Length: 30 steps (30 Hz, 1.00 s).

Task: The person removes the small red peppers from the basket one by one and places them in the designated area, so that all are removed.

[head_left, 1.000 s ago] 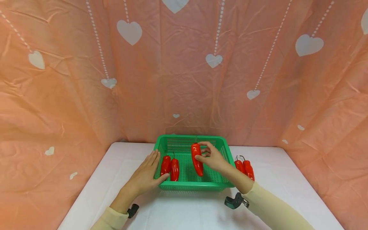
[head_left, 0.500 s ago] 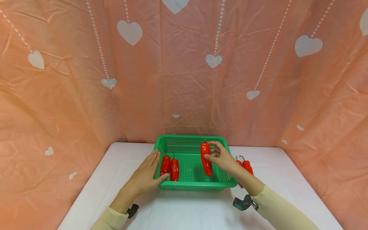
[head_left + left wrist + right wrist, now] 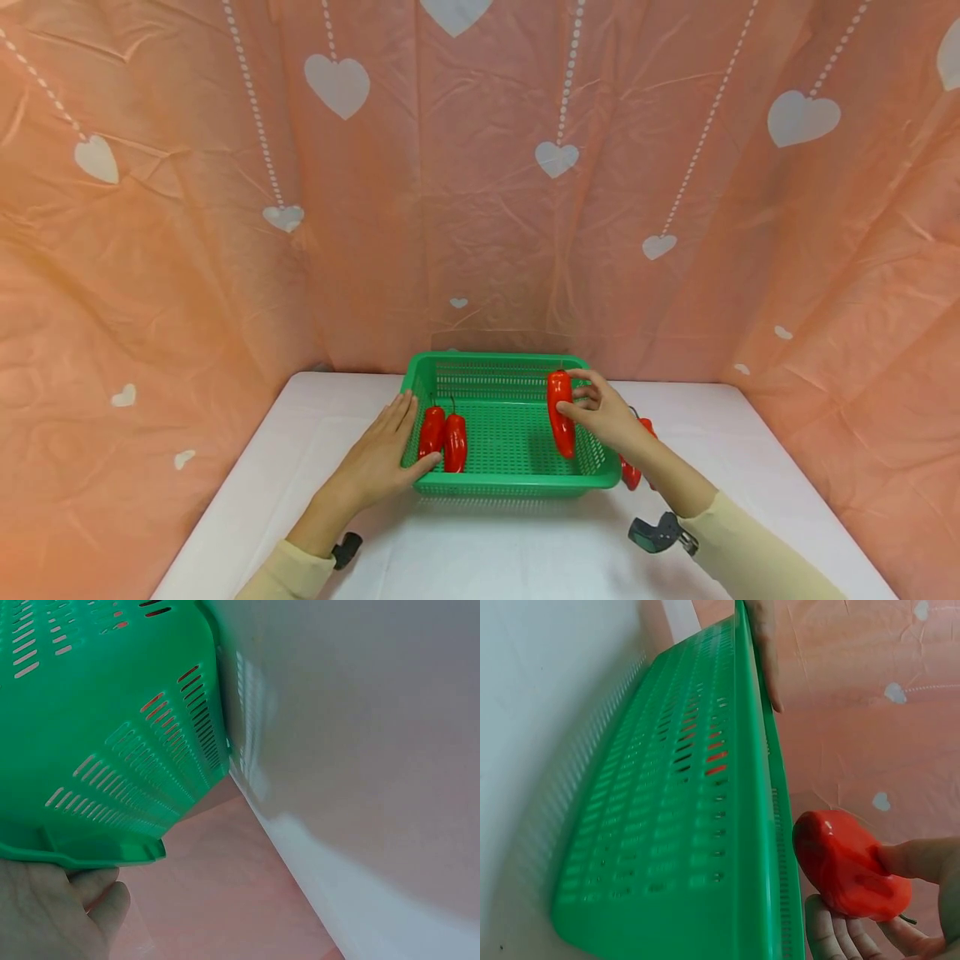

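A red chili pepper (image 3: 561, 415) is pinched between the thumb and fingers of my right hand (image 3: 609, 417), held upright over the right part of a green plastic basket (image 3: 517, 481). The right wrist view shows the same pepper (image 3: 847, 862) above the rim, its dark stem by the fingers. My left hand (image 3: 378, 454) rests with straight fingers on the basket's left rim; in the left wrist view the left hand (image 3: 52, 911) touches that rim (image 3: 90, 859). Two red peppers, a left one (image 3: 432, 432) and a right one (image 3: 454, 442), lie side by side inside the basket's left end.
Right of the basket, more red peppers (image 3: 632, 473) lie on the white table (image 3: 495, 550), partly hidden by my right hand and forearm. A pink curtain with white hearts (image 3: 495, 250) hangs behind and along both sides. Each wrist carries a small dark device (image 3: 654, 533).
My right hand has moved right with the pepper, from the basket's middle toward its right side, covering more of the peppers on the table. My left hand has stayed in place.
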{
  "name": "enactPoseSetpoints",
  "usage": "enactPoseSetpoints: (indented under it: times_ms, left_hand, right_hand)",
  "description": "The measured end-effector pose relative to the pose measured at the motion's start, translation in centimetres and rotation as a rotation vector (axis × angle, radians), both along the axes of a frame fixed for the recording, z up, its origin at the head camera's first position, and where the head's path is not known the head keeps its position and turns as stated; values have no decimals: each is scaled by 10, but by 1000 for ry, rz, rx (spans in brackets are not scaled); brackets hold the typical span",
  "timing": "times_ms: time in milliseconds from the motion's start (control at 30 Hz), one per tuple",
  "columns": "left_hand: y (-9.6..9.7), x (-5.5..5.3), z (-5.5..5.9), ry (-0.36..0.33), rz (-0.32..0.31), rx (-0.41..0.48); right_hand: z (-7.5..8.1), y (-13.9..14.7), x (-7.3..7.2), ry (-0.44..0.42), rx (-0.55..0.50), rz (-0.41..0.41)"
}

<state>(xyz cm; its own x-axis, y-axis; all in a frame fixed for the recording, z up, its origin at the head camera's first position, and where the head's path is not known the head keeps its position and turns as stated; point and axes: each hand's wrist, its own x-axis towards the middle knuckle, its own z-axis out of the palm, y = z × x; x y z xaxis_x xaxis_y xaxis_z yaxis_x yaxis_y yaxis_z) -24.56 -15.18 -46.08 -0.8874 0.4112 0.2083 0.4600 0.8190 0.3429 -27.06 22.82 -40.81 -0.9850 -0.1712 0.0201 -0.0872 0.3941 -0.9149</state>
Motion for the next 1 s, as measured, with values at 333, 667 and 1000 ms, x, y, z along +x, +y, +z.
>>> enactPoseSetpoints:
  times_ms: [333, 667, 1000]
  left_hand:
    - [-1, -1, -1, -21, 0, -8]
    - [-2, -1, 0, -19, -1, -10]
    - [-2, -1, -1, -15, -2, -4]
  right_hand:
    - [-2, 22, 2, 16, 22, -28]
    - [-2, 43, 8, 2, 24, -64]
    - [0, 66, 11, -16, 4, -99]
